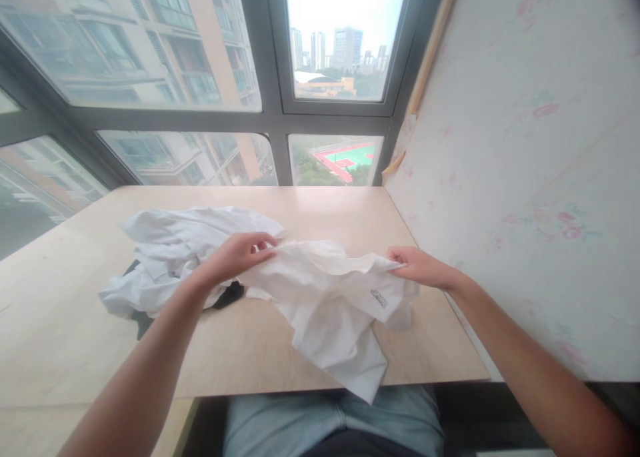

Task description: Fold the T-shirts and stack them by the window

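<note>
A white T-shirt (325, 310) with a small dark print on its chest is stretched between my two hands over the wooden tabletop. My left hand (245, 251) pinches it at one shoulder, fingers closed on the cloth. At the opposite shoulder, my right hand (417, 265) grips the fabric between thumb and fingers. The neckline sags between them, and the lower part of the shirt lies crumpled, its tip hanging over the table's front edge. Just beyond my left forearm sits a heap of white clothes (170, 257), with some black cloth (227, 295) showing under it.
The pale wooden table (65, 323) reaches back to a grey-framed window (277, 97). A wall with floral paper (540, 177) rises close along the right side. My legs in blue jeans (330, 422) are below the table's front edge.
</note>
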Motion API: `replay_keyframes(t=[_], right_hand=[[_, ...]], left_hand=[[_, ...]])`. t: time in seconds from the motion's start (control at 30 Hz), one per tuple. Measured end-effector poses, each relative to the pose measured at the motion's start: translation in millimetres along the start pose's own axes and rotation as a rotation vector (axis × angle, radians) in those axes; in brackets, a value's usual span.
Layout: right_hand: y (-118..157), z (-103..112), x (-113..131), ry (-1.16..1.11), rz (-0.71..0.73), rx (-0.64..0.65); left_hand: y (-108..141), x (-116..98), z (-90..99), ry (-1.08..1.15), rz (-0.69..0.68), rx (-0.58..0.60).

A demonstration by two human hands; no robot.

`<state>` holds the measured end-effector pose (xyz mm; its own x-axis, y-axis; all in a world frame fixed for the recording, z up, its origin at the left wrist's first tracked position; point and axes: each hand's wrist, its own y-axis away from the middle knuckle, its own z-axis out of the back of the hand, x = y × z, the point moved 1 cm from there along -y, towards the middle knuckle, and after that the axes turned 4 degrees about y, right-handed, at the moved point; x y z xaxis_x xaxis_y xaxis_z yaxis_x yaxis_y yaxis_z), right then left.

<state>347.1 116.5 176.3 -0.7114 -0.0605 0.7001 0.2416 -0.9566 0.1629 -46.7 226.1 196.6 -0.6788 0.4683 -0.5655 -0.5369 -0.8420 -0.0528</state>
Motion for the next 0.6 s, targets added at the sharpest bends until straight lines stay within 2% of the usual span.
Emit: replay_keyframes(t=[0.03,0.1,0.17,0.2,0.23,0.27,0.33,0.43,0.5,0.6], right_hand=[[1.8,-9.5,-5.3,0.047,0.000,-0.032],[10.4,-33.7,-14.6,0.198,0.050,-0.197],[26.7,-64.3,-21.4,0.356,0.189,-0.438],[37.1,-81.0,-24.2,0.407,0.285,-0.524],[48.0,-97.5,-26.9,0.436,0.371,-0.553],[58.8,-112.9,-29.8,0.456,0.430,-0.528],[78.0,-136.7,-36.3,0.464,0.460,-0.389],[96.1,-153.0,-48.0,0.417,0.416,-0.186],[99.9,-154.2,-56.2,0.371,0.382,-0.168],[95.6,-149.6,-65.8,0.353,0.294,-0.255]], left_hand=[[3.2,3.1,-11.5,0.010,0.005,0.037],[12.7,9.8,-36.7,0.038,0.002,0.079],[27.1,16.9,-62.4,0.084,-0.012,0.064],[36.0,20.4,-74.7,0.108,-0.015,0.029],[45.8,23.5,-86.3,0.131,-0.015,-0.014],[56.2,26.3,-96.9,0.151,-0.011,-0.062],[76.9,30.2,-114.5,0.186,0.011,-0.143],[100.8,32.0,-130.8,0.212,0.075,-0.128],[108.6,31.2,-135.4,0.219,0.124,-0.056],[108.5,28.2,-135.7,0.261,0.130,0.035]])
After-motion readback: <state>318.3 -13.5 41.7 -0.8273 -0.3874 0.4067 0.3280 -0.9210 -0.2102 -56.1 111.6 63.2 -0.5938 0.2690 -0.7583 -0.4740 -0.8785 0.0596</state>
